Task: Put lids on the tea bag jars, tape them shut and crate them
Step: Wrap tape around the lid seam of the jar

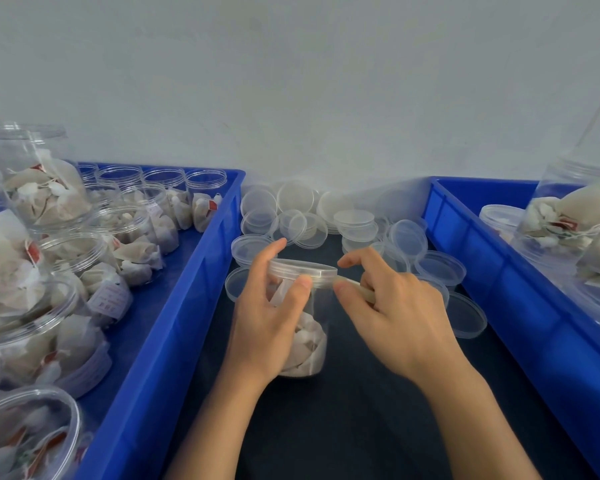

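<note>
Taping looks underway: the left hand [269, 306] clamps the lidded jar [302, 320], the right hand [392, 306] pinches tape [355, 287]; keep it taut, pressing along the lid seam.

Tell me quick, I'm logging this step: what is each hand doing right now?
Left hand: grips the lidded jar, thumb pressed at the lid's rim.
Right hand: pinches a strip of tape at the lid's edge.
</note>
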Available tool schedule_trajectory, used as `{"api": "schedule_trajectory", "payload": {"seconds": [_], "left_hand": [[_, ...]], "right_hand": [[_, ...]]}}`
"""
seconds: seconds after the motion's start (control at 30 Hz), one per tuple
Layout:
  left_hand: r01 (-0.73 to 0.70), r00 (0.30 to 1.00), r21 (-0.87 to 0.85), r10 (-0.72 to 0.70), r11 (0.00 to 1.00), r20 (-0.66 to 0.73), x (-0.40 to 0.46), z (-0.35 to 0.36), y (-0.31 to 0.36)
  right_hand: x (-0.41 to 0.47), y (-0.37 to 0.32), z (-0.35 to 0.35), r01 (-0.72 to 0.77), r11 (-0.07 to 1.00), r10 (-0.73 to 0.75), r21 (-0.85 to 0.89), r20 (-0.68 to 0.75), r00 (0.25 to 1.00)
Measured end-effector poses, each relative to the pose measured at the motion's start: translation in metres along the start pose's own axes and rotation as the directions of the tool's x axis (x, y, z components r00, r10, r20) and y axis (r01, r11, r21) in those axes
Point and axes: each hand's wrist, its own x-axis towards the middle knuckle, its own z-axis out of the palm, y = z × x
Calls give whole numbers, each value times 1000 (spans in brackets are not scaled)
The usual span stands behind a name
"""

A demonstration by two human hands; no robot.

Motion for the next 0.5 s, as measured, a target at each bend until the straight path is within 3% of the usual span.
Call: {"api": "schedule_trajectory", "payload": {"seconds": [0.33,0.5], "left_hand": [[11,997,-79,-5,997,74,1,-7,1],[86,990,-90,-75,992,121,-1,-12,2]], "right_hand": [[0,7,5,9,997,-11,80,34,999],[1,13,0,-42,973,-3,227,192,981]]}}
